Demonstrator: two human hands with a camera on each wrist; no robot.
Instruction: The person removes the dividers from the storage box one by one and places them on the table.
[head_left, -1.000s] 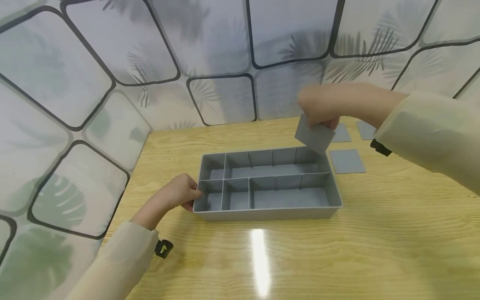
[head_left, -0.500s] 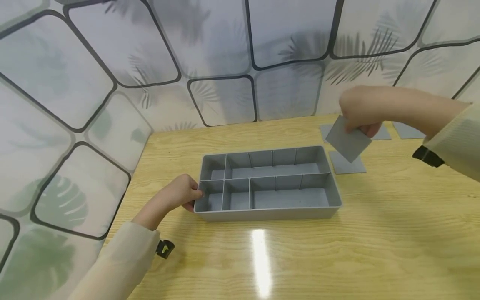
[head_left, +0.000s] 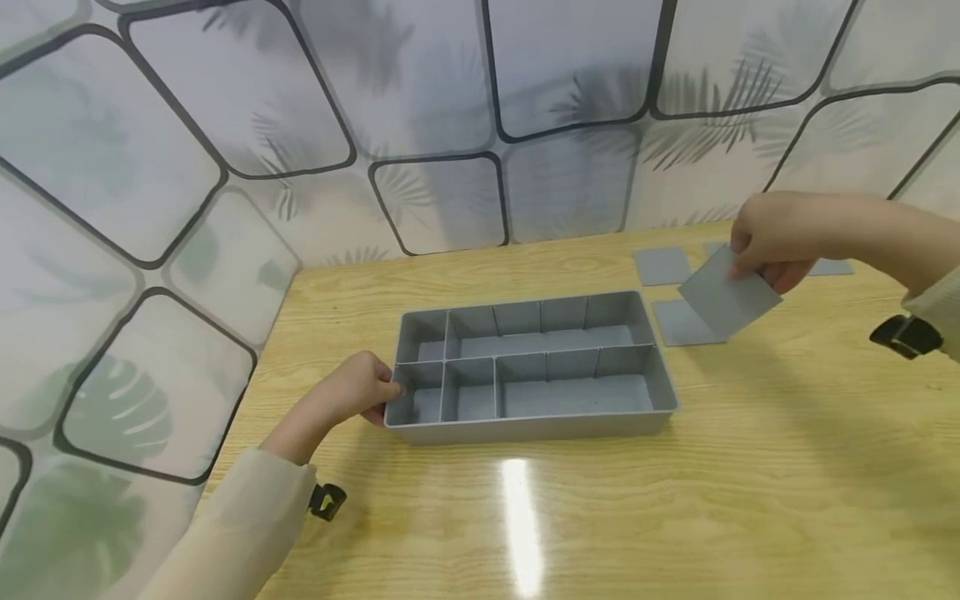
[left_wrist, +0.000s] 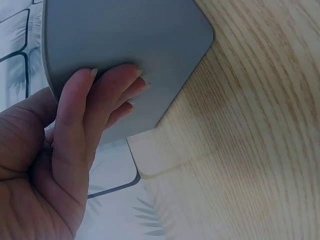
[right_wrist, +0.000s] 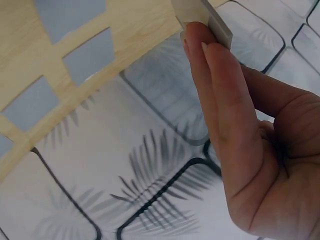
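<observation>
A long grey divided box (head_left: pixel 525 430) lies on the wooden table, with thin partitions inside. My left hand (head_left: pixel 348 390) holds its left end wall, the thumb over the rim. In the left wrist view, the fingers (left_wrist: pixel 115 90) press against the outside of that wall. Right of the box, my right hand (head_left: pixel 783 233) pinches a thin grey square divider (head_left: pixel 727 296) above the table. The right wrist view shows this divider (right_wrist: pixel 222 27) edge-on between thumb and fingers.
Several more grey square plates lie flat at the table's back right, among them one plate (head_left: pixel 662 266) near the wall and another (head_left: pixel 678 323) beside the box, partly covered by the held divider. A leaf-patterned wall covering (head_left: pixel 427 204) stands behind the table (head_left: pixel 615 517).
My right hand has carried the divider rightward, from above the box's right end to over the loose plates. The left hand and the box have stayed in place.
</observation>
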